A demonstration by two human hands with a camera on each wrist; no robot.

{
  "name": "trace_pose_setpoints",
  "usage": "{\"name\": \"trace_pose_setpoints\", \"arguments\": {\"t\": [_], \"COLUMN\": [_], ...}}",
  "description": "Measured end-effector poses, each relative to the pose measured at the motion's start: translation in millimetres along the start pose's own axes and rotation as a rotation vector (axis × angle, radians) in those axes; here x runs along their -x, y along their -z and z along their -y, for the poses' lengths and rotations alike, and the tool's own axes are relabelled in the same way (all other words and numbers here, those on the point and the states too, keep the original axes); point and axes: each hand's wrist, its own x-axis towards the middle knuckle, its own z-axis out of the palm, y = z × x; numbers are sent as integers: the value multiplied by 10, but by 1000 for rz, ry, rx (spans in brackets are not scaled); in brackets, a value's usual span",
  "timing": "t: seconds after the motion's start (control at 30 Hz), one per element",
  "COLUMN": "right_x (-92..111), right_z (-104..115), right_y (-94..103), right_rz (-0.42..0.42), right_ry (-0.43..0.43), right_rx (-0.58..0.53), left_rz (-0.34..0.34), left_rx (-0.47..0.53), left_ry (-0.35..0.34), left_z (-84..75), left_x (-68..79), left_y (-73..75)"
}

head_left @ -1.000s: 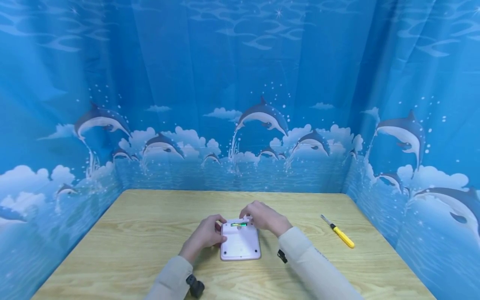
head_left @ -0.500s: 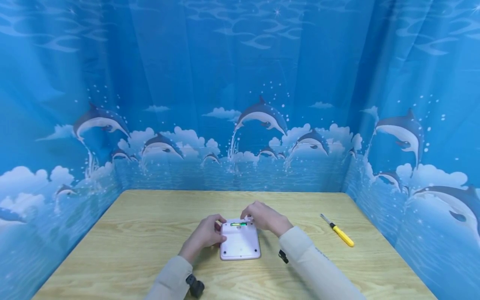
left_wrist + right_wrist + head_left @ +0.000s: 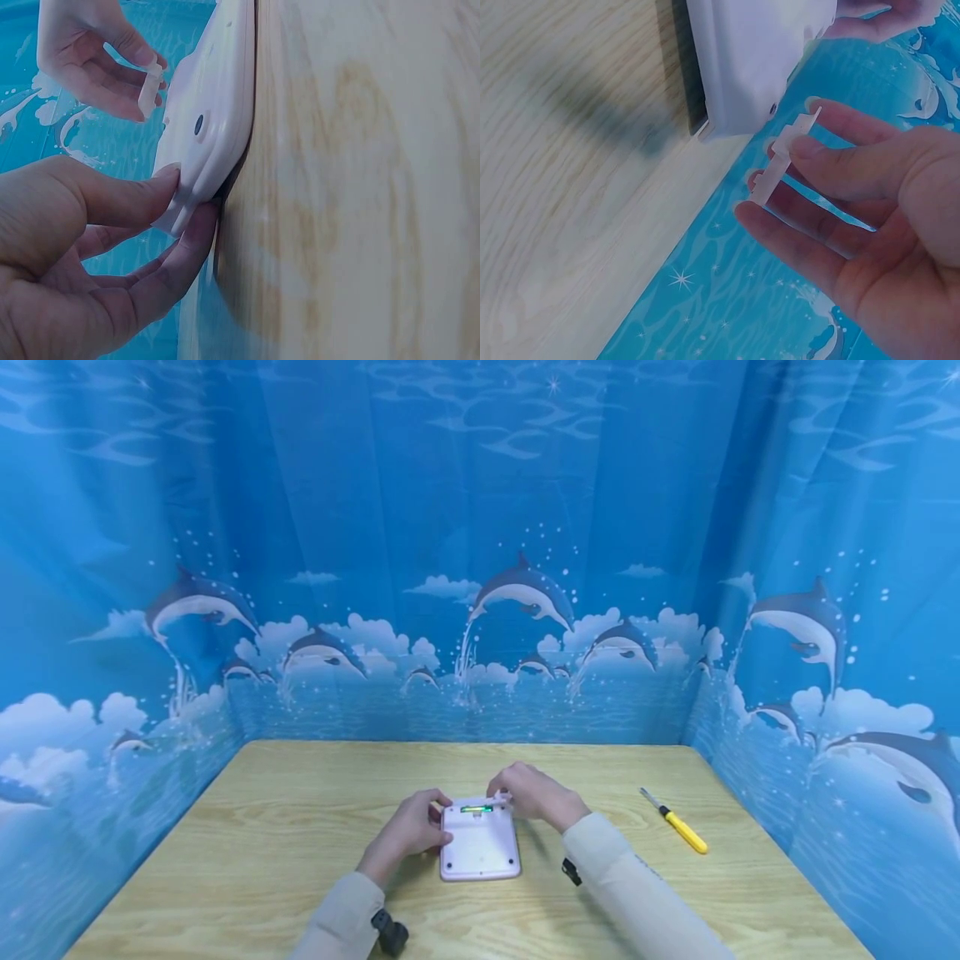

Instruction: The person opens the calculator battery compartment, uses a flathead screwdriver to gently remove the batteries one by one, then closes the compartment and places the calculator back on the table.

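Observation:
A pale pink device shaped like a desk calculator lies back side up on the table, with small dark feet near its corners. In its uncovered battery slot at the far edge sits a green battery. My left hand grips the left edge, thumb on top and fingers beneath, as the left wrist view shows. Between thumb and fingertips, my right hand pinches a small pale battery cover. It is held just off the device's far right corner, tilted and apart from the slot.
To the right on the wooden table lies a screwdriver with a yellow handle, its tip pointing away. Blue dolphin-print curtains surround the table at the back and sides.
My right hand has shifted slightly right with the battery cover, away from the slot. The left hand and the device have stayed in place.

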Motion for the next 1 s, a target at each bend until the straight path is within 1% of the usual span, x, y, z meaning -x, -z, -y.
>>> {"name": "trace_pose_setpoints", "arguments": {"t": [0.1,0.37,0.67,0.73,0.87,1.0], "right_x": [12,43,75,80,81,82], "right_z": [-17,-56,-100,-104,-112,-126], "right_y": [10,34,15,12,12,8], "right_rz": [-8,-12,-9,-9,-12,-10], "right_ry": [-7,-20,-29,-26,-21,-20], "right_rx": [-10,-40,-57,-62,-55,-46], "left_rz": [-2,-7,-9,-11,-10,-3], "left_rx": [2,-11,-16,-12,-12,-22], "left_ry": [7,0,-17,-9,-11,-28], "left_z": [4,22,26,25,23,21], "left_x": [-2,-22,-19,-17,-11,-7], "left_y": [-2,-7,0,-5,-3,5]}}
